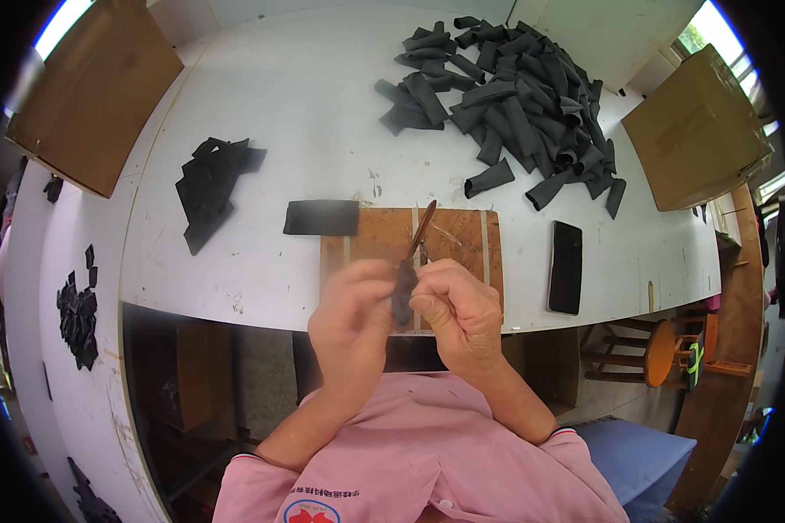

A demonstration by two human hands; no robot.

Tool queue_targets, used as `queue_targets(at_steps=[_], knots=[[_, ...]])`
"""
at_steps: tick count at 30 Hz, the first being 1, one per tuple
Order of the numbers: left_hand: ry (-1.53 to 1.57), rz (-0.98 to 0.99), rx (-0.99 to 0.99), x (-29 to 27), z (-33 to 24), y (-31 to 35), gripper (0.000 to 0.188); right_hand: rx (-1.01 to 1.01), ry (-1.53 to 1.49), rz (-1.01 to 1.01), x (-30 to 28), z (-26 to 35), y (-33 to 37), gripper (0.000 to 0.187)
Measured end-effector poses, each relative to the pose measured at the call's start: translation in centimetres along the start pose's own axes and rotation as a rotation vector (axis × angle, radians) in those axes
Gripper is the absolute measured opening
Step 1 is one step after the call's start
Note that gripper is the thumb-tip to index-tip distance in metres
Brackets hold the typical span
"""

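The dark sleeve piece (402, 292) sits pinched between the fingertips of the left hand (355, 305) and the right hand (459, 305), whose fingers also grip a brown-handled tool (421, 228) pointing up.

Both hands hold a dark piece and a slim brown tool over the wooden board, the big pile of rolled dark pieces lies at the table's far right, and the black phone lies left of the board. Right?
Not quite. In the head view the black phone lies right of the wooden board, not left. The rest holds: left hand and right hand hold the dark piece and brown tool; the pile lies far right.
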State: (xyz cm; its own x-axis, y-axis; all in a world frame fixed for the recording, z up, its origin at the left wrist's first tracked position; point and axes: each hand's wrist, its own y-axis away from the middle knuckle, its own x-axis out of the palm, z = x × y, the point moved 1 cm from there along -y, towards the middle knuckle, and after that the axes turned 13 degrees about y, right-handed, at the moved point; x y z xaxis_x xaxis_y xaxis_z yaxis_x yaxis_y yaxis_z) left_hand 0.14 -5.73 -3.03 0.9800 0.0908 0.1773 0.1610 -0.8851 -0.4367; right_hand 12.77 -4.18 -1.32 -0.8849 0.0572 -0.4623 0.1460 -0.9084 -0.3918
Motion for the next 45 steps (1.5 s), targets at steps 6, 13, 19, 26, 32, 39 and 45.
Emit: queue_targets(at_steps=[6, 13, 19, 26, 32, 39, 45], knots=[[0.295, -0.127, -0.426, 0.5, -1.4, -0.5, 0.011, 0.131, -0.034, 0.022, -0.9, -0.1, -0.2, 0.009], [1.269, 0.265, -0.751, 1.2, -3.9, -4.5, 0.039, 0.187, -0.487, 0.236, -4.3, 3.1, -2.7, 0.012], [1.358, 0.416, -0.707, 2.0, -4.5, -8.3, 0.051, 0.21, -0.456, 0.272, -4.7, 2.7, -7.3, 0.019], [1.676, 0.035, -1.073, -1.2, 5.3, -4.5, 0.04, 0.605, -0.723, 0.425, 0.8, -6.0, -4.3, 0.02], [0.918, 0.009, -0.871, -0.1, 2.6, -5.4, 0.031, 0.546, -0.576, 0.418, -0.2, -5.9, -4.7, 0.018], [0.06, 0.328, 0.055, 0.8, 0.6, -7.2, 0.015, 0.191, -0.215, 0.125, -1.2, -4.1, -4.3, 0.011], [0.753, -0.072, -0.258, 1.1, -1.1, -6.1, 0.003, -0.418, 0.66, 0.147, -2.8, 1.1, -6.1, 0.027]])
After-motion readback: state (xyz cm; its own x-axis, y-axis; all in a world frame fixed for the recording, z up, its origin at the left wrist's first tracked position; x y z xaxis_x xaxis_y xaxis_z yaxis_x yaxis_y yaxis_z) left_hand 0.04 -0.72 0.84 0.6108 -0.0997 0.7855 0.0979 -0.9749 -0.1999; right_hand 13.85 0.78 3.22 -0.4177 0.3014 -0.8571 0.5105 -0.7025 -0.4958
